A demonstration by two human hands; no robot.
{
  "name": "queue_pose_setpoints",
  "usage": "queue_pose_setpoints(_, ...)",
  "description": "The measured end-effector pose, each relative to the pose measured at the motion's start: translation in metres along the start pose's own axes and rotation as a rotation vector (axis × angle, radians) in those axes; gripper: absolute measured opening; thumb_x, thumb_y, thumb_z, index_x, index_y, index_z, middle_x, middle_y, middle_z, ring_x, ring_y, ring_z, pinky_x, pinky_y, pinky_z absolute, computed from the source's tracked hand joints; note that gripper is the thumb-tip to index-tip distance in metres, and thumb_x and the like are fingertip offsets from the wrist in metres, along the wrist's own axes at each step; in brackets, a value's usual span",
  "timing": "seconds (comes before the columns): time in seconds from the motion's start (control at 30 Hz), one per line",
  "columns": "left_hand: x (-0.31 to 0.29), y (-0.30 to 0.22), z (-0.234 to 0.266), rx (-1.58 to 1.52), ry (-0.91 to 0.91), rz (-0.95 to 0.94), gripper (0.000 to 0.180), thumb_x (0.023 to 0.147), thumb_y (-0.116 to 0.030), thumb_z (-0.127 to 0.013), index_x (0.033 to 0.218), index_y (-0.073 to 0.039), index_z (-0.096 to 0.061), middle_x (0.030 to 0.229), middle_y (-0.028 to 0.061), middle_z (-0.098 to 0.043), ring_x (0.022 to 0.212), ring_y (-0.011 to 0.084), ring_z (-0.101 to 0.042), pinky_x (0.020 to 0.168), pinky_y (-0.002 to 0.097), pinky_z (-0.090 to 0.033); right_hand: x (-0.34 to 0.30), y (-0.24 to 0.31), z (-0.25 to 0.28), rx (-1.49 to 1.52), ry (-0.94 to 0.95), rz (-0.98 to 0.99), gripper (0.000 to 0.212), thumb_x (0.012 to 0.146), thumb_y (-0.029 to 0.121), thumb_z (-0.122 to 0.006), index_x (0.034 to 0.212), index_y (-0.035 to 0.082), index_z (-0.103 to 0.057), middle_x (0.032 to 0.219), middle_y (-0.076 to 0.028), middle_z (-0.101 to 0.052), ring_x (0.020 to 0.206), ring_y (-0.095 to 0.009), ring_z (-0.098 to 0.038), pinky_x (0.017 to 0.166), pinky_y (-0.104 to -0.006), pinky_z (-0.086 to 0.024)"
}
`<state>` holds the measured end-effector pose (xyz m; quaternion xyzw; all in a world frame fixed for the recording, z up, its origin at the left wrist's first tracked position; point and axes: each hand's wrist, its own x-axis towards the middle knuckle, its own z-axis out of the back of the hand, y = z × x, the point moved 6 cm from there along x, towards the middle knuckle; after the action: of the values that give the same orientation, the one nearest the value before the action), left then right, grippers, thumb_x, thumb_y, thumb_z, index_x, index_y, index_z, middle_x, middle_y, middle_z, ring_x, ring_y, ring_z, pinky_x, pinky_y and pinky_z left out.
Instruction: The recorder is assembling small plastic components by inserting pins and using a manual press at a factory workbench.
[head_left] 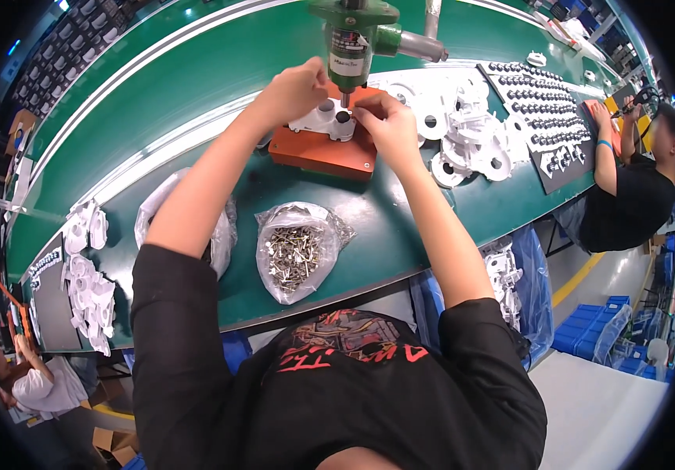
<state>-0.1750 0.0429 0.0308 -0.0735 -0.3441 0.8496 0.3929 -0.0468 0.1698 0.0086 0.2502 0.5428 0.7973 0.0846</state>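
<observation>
Black printed T-shirt, nearest. Clear bag of metal fasteners, open, on the green tabletop. Orange block, long axis left to right. White moulded part atop it, black disc toward its right end. Right hand, nearer the disc: fingers narrowly pinched, just right of it; whether they hold anything, cannot tell. Left hand: fingers curled, beyond the part's left side; hold unclear. Green press: ram tip close to the disc.
</observation>
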Motion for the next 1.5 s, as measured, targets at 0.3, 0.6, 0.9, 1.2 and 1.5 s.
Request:
queue_pose_setpoints(0.3,-0.092,-0.04,-0.019,0.359,-0.043,-0.392,0.068,0.068,-0.033,-0.076,0.119,0.001,-0.048,0.126,0.0223,-0.047,0.116,0.0384,-0.046,0.095,0.0405,-0.041,0.004,0.002,-0.013,-0.074,0.018,0.0,0.015,0.075,0.01,-0.065,0.086,0.0,-0.066,0.081,-0.012,-0.066,0.073,-0.021,-0.065,0.069,-0.0309,-0.05)
queue_pose_setpoints(0.6,-0.087,-0.038,-0.022,0.337,-0.002,-0.357,0.061,0.061,-0.029,-0.079,0.108,0.001,-0.055,0.115,0.0188,-0.051,0.108,0.0346,-0.051,0.091,0.0407,-0.044,-0.013,0.015,-0.011,-0.478,0.075,0.408,0.022,0.078,0.009,-0.062,0.098,0.003,-0.067,0.112,-0.013,-0.058,0.106,-0.029,-0.053,0.093,-0.0381,-0.041)
queue_pose_setpoints(0.9,-0.09,-0.034,-0.02,0.316,-0.058,-0.354,0.06,0.057,-0.03,-0.081,0.106,-0.003,-0.058,0.11,0.0144,-0.054,0.103,0.0305,-0.054,0.086,0.0391,-0.047,0.021,-0.003,0.087,-0.086,-0.206,-0.127,0.03,0.088,0.021,-0.049,0.104,-0.001,-0.062,0.106,-0.01,-0.063,0.095,-0.02,-0.057,0.089,-0.032,-0.041)
queue_pose_setpoints(1.2,-0.088,-0.036,-0.023,0.289,-0.102,-0.355,0.058,0.057,-0.034,-0.081,0.101,-0.004,-0.06,0.105,0.0126,-0.054,0.101,0.0288,-0.055,0.086,0.0383,-0.048,0.22,0.102,0.119,0.484,-0.151,-0.004,0.033,0.083,0.046,-0.057,0.095,0.015,-0.06,0.081,-0.003,-0.057,0.069,-0.014,-0.052,0.06,-0.0281,-0.042)
queue_pose_setpoints(1.5,-0.088,-0.039,-0.023,0.335,-0.077,-0.337,0.067,0.056,-0.039,-0.081,0.107,-0.003,-0.056,0.107,0.0153,-0.055,0.103,0.0302,-0.055,0.087,0.0386,-0.047,0.168,0.245,0.109,0.925,0.859,0.077,0.034,0.09,0.04,-0.043,0.07,0.013,-0.048,0.054,0.0,-0.047,0.047,-0.016,-0.046,0.037,-0.0344,-0.036)
